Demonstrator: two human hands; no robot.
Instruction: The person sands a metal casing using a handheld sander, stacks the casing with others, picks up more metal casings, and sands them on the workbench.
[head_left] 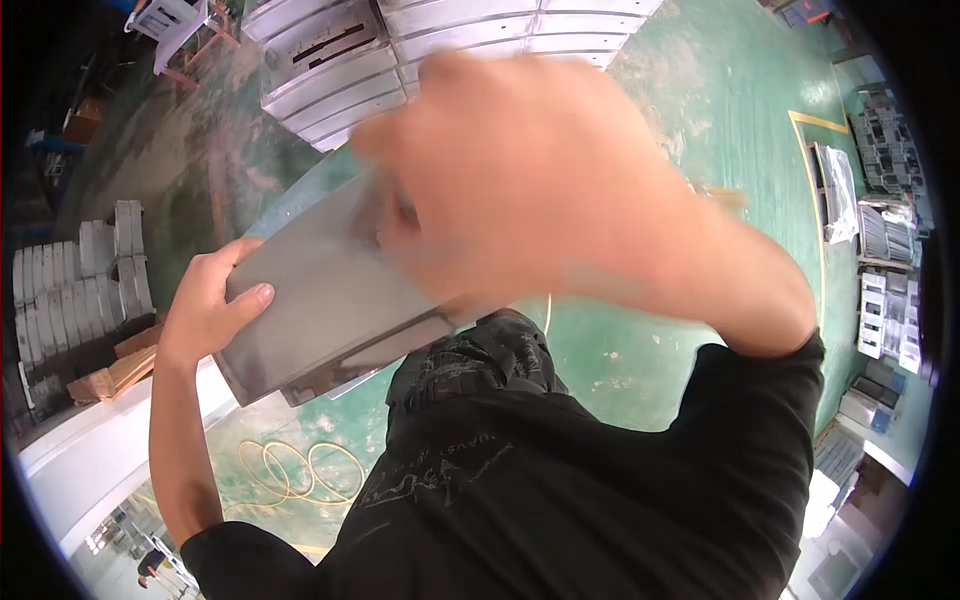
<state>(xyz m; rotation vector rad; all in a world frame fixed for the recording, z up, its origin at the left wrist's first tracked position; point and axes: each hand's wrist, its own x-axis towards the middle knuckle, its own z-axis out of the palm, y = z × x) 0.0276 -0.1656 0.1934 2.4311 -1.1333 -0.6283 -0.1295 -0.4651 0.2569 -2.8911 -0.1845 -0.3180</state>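
A flat grey panel (320, 285) lies tilted in front of my body, with a darker edge strip along its lower side. My left hand (225, 300) grips its left end, the thumb on the top face and the fingers over the far edge. Over the panel's right part is my right hand (510, 170), large and blurred by motion, with its fingers curled. Whether it holds anything between the fingers cannot be made out. The right end of the panel is hidden behind this hand.
Beyond the panel stand stacked white trays (460, 30). Grey parts (80, 280) are piled at the left above a white ledge (120, 430). A yellow hose (300, 470) lies coiled on the green floor (620, 370). More stacked parts (885, 235) line the right side.
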